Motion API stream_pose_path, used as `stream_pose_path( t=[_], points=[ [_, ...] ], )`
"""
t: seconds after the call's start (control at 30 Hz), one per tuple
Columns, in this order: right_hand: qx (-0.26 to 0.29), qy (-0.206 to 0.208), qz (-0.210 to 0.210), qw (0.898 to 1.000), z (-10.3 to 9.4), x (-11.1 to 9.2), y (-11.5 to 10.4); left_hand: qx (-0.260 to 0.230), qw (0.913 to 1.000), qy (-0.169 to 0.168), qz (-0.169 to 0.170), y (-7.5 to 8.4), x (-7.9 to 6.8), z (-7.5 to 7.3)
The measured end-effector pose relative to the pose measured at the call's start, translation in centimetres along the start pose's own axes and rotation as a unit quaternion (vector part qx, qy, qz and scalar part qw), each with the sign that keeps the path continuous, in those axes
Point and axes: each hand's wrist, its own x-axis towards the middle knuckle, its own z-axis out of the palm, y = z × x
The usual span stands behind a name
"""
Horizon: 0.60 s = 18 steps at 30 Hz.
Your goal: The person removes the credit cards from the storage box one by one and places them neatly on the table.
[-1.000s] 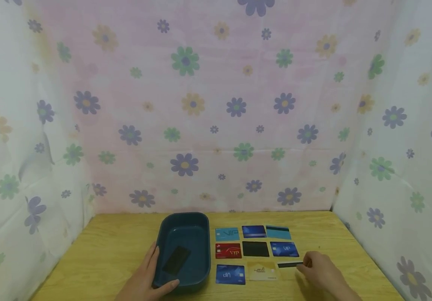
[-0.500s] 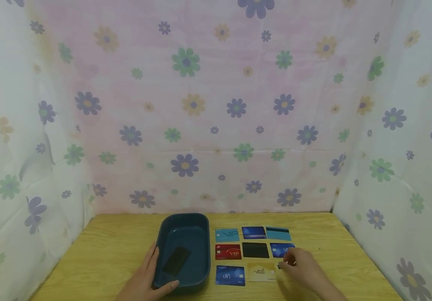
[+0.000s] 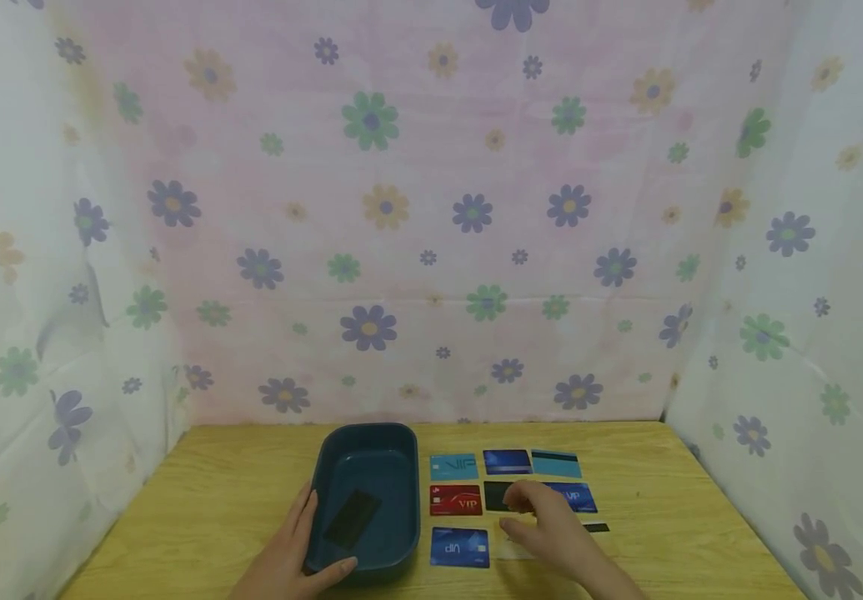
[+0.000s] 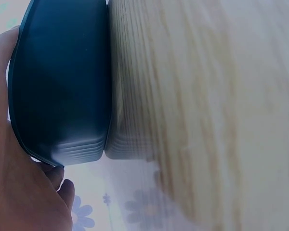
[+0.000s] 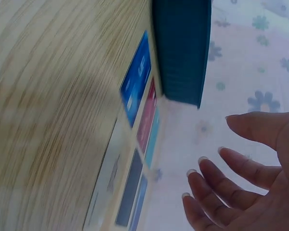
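Note:
A dark teal plastic bin [image 3: 374, 467] stands on the table with a dark flat card [image 3: 353, 518] lying inside. My left hand [image 3: 281, 550] grips the bin at its near left corner, thumb on one side and fingers on the other. My right hand [image 3: 551, 533] hovers over the plastic cards, its fingers apart with nothing between them. Below it, a gold card [image 3: 514, 553] is mostly covered, and a black card [image 3: 496, 496] is partly hidden. Just left lies a blue VIP card [image 3: 460, 547]; to the right, a black-striped card [image 3: 596, 527] shows only one end.
Farther back, a red VIP card [image 3: 456, 500], a light blue VIP card [image 3: 454, 467], a dark blue card [image 3: 507, 462], a striped light blue card [image 3: 557, 463] and another blue VIP card [image 3: 581, 497] lie in rows. Flowered cloth [image 3: 431, 208] walls the wooden table [image 3: 206, 500].
My right hand has let go of the black-striped card's end and moved left over the gold card, its fingers spreading. The left hand and bin have stayed put.

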Motion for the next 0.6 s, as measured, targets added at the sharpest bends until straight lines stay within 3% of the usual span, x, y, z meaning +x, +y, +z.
stream_pose_path(
  t=[0.17,0.4,0.6],
  points=[
    [0.027,-0.015,-0.023,0.999,1.9,1.1,-1.8,0.004,1.0,0.002,0.001,0.0,0.0,0.0],
    [0.007,-0.02,-0.076,0.997,4.4,2.6,-3.8,0.002,1.0,0.004,0.002,0.0,0.2,0.2],
    [-0.006,-0.022,-0.089,0.996,6.1,3.8,-5.0,0.001,1.0,0.006,0.008,-0.1,0.1,0.2]
  ],
)
